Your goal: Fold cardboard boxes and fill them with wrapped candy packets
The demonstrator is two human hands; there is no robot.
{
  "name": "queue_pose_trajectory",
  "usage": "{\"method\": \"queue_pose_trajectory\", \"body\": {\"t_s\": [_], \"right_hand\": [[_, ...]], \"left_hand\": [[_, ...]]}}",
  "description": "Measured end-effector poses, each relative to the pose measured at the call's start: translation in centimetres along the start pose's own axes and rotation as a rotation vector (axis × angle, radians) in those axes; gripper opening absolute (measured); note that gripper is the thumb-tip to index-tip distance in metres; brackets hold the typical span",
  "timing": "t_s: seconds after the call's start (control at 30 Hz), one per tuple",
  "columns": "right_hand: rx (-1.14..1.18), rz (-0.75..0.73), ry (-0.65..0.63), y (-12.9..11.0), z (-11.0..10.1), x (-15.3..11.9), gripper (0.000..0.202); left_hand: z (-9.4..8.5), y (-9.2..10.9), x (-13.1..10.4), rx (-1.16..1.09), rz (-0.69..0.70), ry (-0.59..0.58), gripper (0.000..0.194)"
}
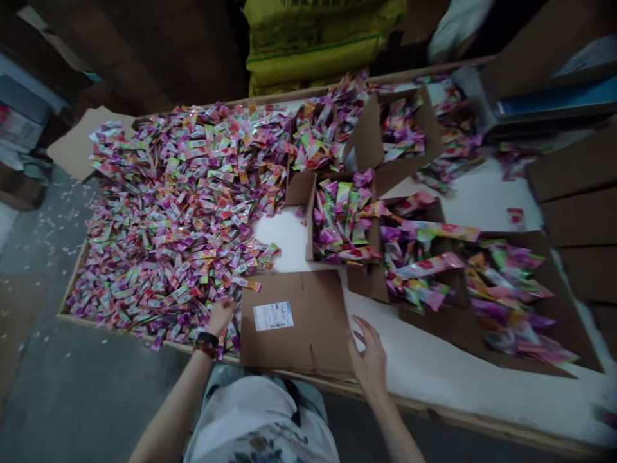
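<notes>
A closed brown cardboard box (308,308) with a white label (273,316) lies in front of my body at the table's near edge. My left hand (222,315), a dark band at its wrist, is just left of the box over a heap of small wrapped sachets (178,193). Its fingers are curled, and whatever they hold is hidden. Beside the box's right edge is my right hand (370,357), thumb and fingers apart with nothing between them. I cannot tell whether it touches the cardboard.
Open cartons filled with colourful packets (344,215) stand right of the heap, with larger packets (520,308) in the right-hand ones. A wooden rim borders the white tabletop (434,366). Yellow sacks (313,58) are stacked behind; brown boxes (583,212) line the right side.
</notes>
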State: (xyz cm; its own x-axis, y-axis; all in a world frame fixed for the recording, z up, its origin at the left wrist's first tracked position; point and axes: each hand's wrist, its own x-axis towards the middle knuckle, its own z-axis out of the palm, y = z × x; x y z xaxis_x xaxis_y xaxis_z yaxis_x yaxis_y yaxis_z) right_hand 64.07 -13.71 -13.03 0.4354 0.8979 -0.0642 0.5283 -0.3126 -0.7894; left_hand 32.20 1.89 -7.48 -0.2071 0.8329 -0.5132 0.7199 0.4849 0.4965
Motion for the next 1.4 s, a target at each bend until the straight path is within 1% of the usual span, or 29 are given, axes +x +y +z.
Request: {"method": "queue_pose_trajectory", "body": {"t_s": [0.03,0.07,0.1,0.17,0.2,0.27,0.37,0.43,0.47,0.53,0.57,0.6,0.63,0.7,0.73,0.77,0.8,0.83,0.9,0.93,0.97,1.0,1.07,1.13,1.17,1.2,1.27,1.33,1.4], "right_hand": [[-0.067,0.255,-0.066,1.1,2.7,-1.3,0.058],[-0.127,0.475,-0.116,2.0,4.9,-1.9,0.076],[-0.17,0.635,-0.17,2.6,6.6,-1.9,0.09],[-0.211,0.797,-0.266,3.4,8.3,-1.3,0.104],[-0.218,0.819,-0.29,3.5,8.2,-1.0,0.105],[-0.227,0.826,-0.322,3.8,6.7,-0.8,0.099],[-0.241,0.838,-0.325,3.9,2.5,-1.4,0.082],[-0.211,0.888,-0.257,3.1,0.2,-1.8,0.073],[-0.151,0.921,-0.214,2.3,-0.3,-1.9,0.07],[0.061,0.937,-0.132,-0.3,0.4,-1.9,0.068],[0.199,0.898,-0.101,-2.1,1.7,-1.8,0.069],[0.339,0.831,-0.075,-4.0,3.5,-1.8,0.07],[0.462,0.748,-0.062,-6.1,5.9,-1.7,0.07],[0.621,0.596,-0.112,-10.5,11.3,-1.9,0.064],[0.66,0.541,-0.17,-12.7,14.2,-2.1,0.06],[0.679,0.492,-0.216,-14.9,16.9,-2.4,0.058],[0.698,0.446,-0.22,-17.1,19.4,-2.9,0.056],[0.735,0.395,-0.168,-19.4,21.6,-3.4,0.056],[0.844,0.284,0.058,-24.0,24.9,-4.7,0.053],[0.888,0.253,0.166,-26.3,26.1,-5.4,0.047],[0.923,0.258,0.224,-28.6,27.1,-6.0,0.041],[0.947,0.299,0.236,-30.7,27.8,-6.6,0.037],[0.963,0.424,0.2,-34.3,28.8,-7.4,0.036],[0.965,0.478,0.166,-37.0,29.6,-8.1,0.039],[0.961,0.46,0.16,-38.0,29.9,-8.5,0.042],[0.956,0.421,0.162,-38.8,30.2,-9.0,0.045],[0.948,0.321,0.173,-39.7,30.8,-10.2,0.05],[0.9,0.235,0.187,-40.0,31.5,-11.8,0.055],[0.803,0.199,0.157,-40.0,32.5,-13.8,0.061]], "left_hand": [[1.8,-2.7,-0.9,0.014,-0.053,-0.047,0.014],[3.5,-4.6,-1.6,0.023,-0.086,-0.086,0.012],[5.1,-5.7,-2.1,0.036,-0.12,-0.112,0.017],[7.1,-6.4,-2.7,0.068,-0.165,-0.141,0.032],[7.6,-6.3,-2.8,0.086,-0.18,-0.15,0.036],[7.5,-5.9,-3.1,0.106,-0.178,-0.171,0.035],[5.2,-5.5,-4.5,0.054,-0.127,-0.196,0.022],[2.4,-5.4,-6.1,-0.03,-0.11,-0.2,0.013],[0.6,-5.5,-6.8,-0.139,-0.123,-0.218,0.013],[-4.1,-5.9,-7.7,-0.485,-0.147,-0.292,0.026],[-6.8,-6.3,-7.7,-0.674,-0.133,-0.316,0.036],[-9.8,-7.0,-7.4,-0.826,-0.096,-0.31,0.045],[-12.8,-8.0,-6.8,-0.911,-0.039,-0.261,0.052],[-18.9,-11.1,-4.9,-0.868,0.089,-0.076,0.054],[-21.7,-13.0,-3.8,-0.804,0.138,-0.013,0.053],[-24.4,-15.1,-2.8,-0.736,0.176,0.006,0.053],[-26.8,-17.3,-1.8,-0.666,0.212,-0.026,0.054],[-29.1,-19.4,-1.0,-0.593,0.251,-0.104,0.053],[-33.1,-22.9,-0.2,-0.433,0.367,-0.318,0.048],[-35.0,-24.1,-0.3,-0.368,0.452,-0.421,0.045],[-36.8,-24.9,-0.5,-0.333,0.55,-0.527,0.044],[-38.5,-25.3,-0.9,-0.331,0.654,-0.639,0.046],[-41.4,-25.3,-1.8,-0.381,0.842,-0.842,0.058],[-43.7,-25.1,-2.1,-0.42,0.968,-0.985,0.065],[-44.5,-25.2,-2.0,-0.425,1.016,-0.996,0.065],[-45.2,-25.5,-1.7,-0.424,1.058,-0.968,0.062],[-46.3,-26.8,-0.7,-0.414,1.108,-0.861,0.056],[-46.9,-28.7,0.6,-0.367,1.091,-0.756,0.055],[-47.1,-30.8,2.1,-0.35,1.017,-0.684,0.054]]}}
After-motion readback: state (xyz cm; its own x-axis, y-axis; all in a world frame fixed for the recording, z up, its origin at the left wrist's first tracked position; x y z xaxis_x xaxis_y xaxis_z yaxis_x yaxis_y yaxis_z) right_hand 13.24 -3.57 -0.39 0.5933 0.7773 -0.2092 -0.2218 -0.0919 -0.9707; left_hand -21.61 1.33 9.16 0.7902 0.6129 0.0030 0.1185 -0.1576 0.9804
